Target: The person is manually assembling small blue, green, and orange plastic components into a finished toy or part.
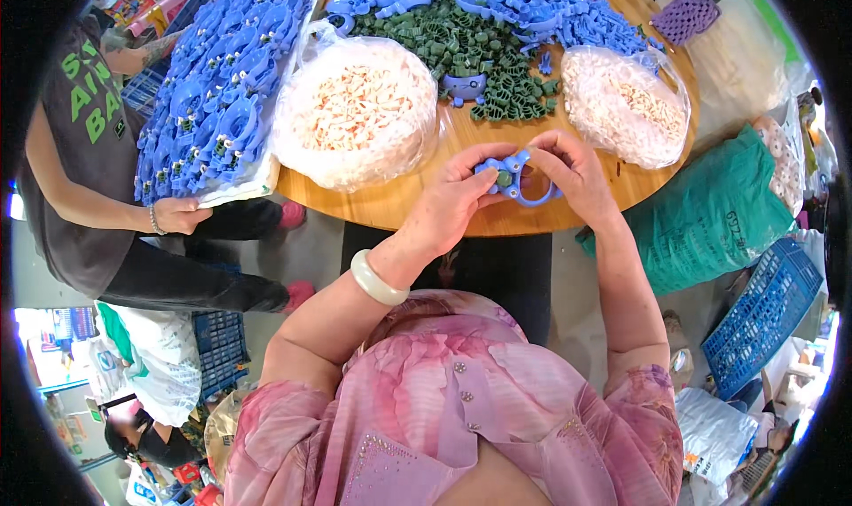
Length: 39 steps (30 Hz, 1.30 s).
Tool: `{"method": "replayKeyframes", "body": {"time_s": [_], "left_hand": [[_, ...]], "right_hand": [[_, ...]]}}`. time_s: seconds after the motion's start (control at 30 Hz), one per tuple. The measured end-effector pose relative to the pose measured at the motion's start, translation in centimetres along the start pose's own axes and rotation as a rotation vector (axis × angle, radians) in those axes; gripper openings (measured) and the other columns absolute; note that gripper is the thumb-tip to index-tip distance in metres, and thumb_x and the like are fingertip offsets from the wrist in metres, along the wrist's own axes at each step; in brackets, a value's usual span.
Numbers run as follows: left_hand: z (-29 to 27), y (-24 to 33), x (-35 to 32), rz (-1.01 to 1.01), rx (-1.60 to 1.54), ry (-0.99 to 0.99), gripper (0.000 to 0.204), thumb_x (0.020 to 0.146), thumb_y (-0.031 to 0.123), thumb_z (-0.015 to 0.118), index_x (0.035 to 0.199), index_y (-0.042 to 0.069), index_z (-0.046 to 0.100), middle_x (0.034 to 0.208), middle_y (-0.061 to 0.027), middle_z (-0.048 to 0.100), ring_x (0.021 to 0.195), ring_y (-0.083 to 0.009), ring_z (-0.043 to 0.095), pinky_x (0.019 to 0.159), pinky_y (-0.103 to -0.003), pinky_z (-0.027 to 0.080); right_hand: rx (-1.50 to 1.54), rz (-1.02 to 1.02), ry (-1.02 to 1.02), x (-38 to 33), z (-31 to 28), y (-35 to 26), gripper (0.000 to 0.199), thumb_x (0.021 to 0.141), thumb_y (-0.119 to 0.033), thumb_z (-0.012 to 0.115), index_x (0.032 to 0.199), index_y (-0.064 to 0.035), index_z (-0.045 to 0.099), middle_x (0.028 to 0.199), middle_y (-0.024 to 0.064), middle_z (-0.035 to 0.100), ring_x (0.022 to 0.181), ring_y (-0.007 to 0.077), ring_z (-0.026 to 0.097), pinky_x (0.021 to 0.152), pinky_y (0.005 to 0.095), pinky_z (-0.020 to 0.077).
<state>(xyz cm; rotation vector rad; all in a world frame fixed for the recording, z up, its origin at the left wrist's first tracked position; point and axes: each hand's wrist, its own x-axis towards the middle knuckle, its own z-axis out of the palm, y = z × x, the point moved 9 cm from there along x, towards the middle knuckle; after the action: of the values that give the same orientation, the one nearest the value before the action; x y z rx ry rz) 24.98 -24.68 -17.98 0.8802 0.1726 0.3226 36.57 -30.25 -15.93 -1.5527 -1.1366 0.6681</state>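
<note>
Above the table's near edge, both my hands hold one blue plastic toy part (508,174) with a round ring on its right side and a small green piece set in it. My left hand (454,193) pinches its left end between thumb and fingers. At the upper right of the part, my right hand (575,176) grips it with bent fingers. Just beyond lies a pile of small dark green plastic pieces (470,49), with a lone blue part (464,88) at its near side. A heap of similar blue parts (568,13) spreads behind.
Clear bags of small pale orange-and-white pieces stand on the wooden table (497,133): a large bag (297,164) at left, a smaller bag (612,142) at right. Another person's hand (180,215) holds a tray of blue parts (213,89). A green sack (701,222) sits at right.
</note>
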Motion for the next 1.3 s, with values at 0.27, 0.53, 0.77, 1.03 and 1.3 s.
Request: {"method": "replayKeyframes", "body": {"time_s": [0.27,0.53,0.77,1.03,1.3], "left_hand": [[-2.2,1.3,-0.9,-0.013,0.105,0.179,0.029,0.093,0.009,0.041,0.119,-0.001,0.046,0.110,-0.0098,0.057,0.103,-0.0175,0.056,0.090,-0.031,0.045],[-4.6,0.7,-0.7,0.004,-0.022,0.213,0.029,0.093,0.008,0.039,0.120,-0.002,0.045,0.108,-0.0117,0.057,0.101,-0.0184,0.057,0.088,-0.032,0.047],[-4.9,0.0,1.5,0.012,-0.088,0.140,0.030,0.093,0.007,0.037,0.121,-0.004,0.042,0.110,-0.0140,0.056,0.102,-0.0200,0.057,0.089,-0.034,0.047],[-4.0,0.9,0.8,0.026,-0.064,0.134,0.033,0.094,0.012,0.038,0.123,-0.004,0.041,0.114,-0.0167,0.054,0.108,-0.0263,0.054,0.094,-0.040,0.043],[-3.4,1.3,0.7,0.007,-0.171,0.135,0.032,0.094,0.009,0.037,0.123,-0.003,0.041,0.113,-0.0158,0.054,0.106,-0.0241,0.055,0.092,-0.037,0.045]], "right_hand": [[-0.443,-0.144,0.114,2.5,-2.7,-2.3,0.019,0.084,-0.014,0.058,0.098,-0.0016,0.059,0.083,0.0082,0.063,0.074,0.0166,0.060,0.066,0.0275,0.0466],[-0.766,-0.296,0.353,3.7,-4.7,-2.6,0.014,0.081,-0.007,0.054,0.094,-0.0042,0.058,0.091,0.0122,0.059,0.083,0.0321,0.057,0.069,0.0383,0.0465],[-0.890,-0.197,0.177,4.7,-3.5,-0.8,0.018,0.081,-0.003,0.053,0.098,-0.0032,0.059,0.093,0.0129,0.060,0.087,0.0300,0.059,0.073,0.0353,0.0472],[-1.035,-0.214,0.318,9.6,-5.2,-1.8,0.018,0.083,-0.013,0.053,0.097,-0.0045,0.060,0.092,0.0151,0.061,0.086,0.0331,0.059,0.075,0.0396,0.0471],[-1.263,0.078,0.145,13.4,-5.2,0.6,0.018,0.075,-0.020,0.059,0.082,-0.0040,0.062,0.084,0.0211,0.062,0.081,0.0372,0.060,0.070,0.0461,0.0466]]}}
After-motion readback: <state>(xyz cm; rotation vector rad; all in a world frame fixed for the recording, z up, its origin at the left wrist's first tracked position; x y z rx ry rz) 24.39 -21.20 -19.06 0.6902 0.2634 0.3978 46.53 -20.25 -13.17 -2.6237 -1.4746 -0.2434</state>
